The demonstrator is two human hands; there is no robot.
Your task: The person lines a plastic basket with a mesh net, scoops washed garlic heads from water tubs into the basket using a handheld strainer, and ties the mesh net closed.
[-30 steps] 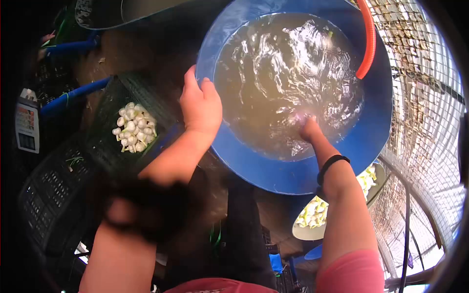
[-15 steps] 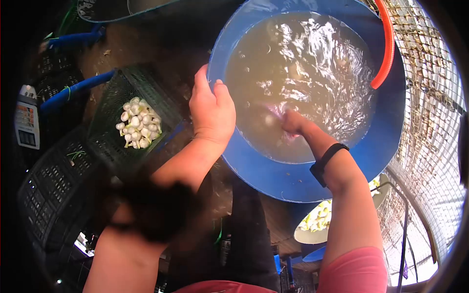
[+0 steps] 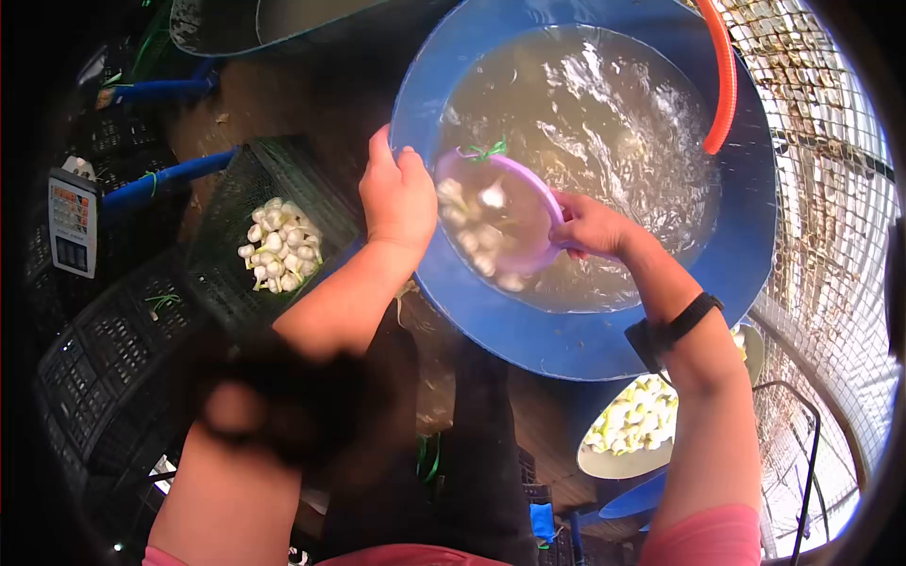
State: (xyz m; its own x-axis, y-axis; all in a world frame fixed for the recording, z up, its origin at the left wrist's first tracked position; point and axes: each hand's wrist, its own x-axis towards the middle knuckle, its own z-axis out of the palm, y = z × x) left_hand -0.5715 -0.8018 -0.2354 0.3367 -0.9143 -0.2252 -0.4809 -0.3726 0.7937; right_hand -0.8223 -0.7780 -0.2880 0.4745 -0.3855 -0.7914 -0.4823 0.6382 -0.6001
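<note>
Where right fingers (image 3: 566, 201) curl, purple bowl (image 3: 542, 258) (rim (image 3: 531, 178) between)

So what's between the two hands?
In the head view: the blue tub's wall, murky water, white bulbs and a purple container, which the right hand grips.

Murky water (image 3: 651, 203) blurs the sunken side of a purple bowl (image 3: 536, 184) and the white bulbs (image 3: 486, 238) there, too hazy to count. The top edge cuts off the blue tub (image 3: 576, 347) and red hose (image 3: 723, 85). A dark smudge covers part of the left forearm (image 3: 330, 300). A scale's (image 3: 73, 222) keys are too small to read.
</note>
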